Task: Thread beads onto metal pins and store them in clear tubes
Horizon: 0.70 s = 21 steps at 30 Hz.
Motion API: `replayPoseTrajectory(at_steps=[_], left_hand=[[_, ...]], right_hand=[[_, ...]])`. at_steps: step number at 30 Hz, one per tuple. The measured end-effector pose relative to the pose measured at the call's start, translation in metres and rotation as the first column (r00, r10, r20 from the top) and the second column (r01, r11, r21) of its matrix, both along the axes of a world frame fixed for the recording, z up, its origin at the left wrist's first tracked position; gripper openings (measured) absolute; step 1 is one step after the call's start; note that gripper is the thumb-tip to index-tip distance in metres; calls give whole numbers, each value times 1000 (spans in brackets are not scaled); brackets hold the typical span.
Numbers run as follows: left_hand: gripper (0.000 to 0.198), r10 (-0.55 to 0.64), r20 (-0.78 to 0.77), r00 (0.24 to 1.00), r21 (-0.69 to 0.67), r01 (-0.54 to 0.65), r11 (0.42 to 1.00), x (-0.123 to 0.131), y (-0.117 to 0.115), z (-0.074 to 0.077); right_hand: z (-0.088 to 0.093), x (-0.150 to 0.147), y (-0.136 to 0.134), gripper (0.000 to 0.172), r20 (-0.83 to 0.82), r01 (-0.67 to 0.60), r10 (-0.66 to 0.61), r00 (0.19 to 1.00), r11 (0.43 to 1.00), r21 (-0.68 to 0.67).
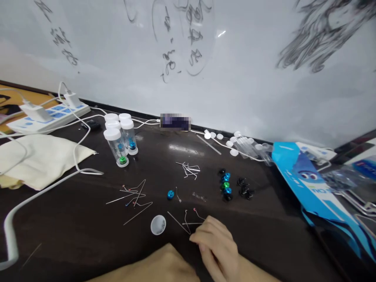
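My right hand [216,243] is low in the middle, with its fingers curled and pressed together. Whatever lies in them is hidden. Just beyond its fingertips are bent metal wires [179,223], some with a small coloured end. Of my left hand [164,266] only the back shows at the bottom edge; its fingers are out of sight. A small white cap [158,225] lies open side up ahead of it. Farther off are a blue metal spool-like part [170,194] and a short wire piece [178,195]. More bent wires [135,196] lie crossed to the left.
Clear tubes with white caps [112,135] stand back left, holding blue and green parts. Short bent rods [188,170] lie mid-table; blue, green and black parts [226,185] sit right. Empty tubes [245,145], a blue bag [305,180], a power strip [55,115] and cables surround them.
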<state>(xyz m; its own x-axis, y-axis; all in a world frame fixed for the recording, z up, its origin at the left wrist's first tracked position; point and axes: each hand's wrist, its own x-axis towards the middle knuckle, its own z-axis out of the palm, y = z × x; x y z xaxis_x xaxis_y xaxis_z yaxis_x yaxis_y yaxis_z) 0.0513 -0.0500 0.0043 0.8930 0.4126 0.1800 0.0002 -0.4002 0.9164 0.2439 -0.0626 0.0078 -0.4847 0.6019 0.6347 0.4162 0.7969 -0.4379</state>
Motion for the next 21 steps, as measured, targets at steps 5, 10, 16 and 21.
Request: replayPoseTrajectory(at_steps=[5,10,16,21], left_hand=[[23,449,133,884,232,-468,853,-24,37,20],[15,759,50,649,301,-734,608,-39,77,24],[22,624,-14,781,417,-563,713,-36,90,1],[21,587,-61,808,418,-513,750,-31,87,-6]], right_hand=[[-3,1,2,29,-109,38,-52,993,991,-129],[-1,0,3,30,-135,39,-59,989,989,-142],[-4,0,3,27,-125,63,-81,989,988,-139],[-4,0,2,24,-98,55,-68,993,991,-125]])
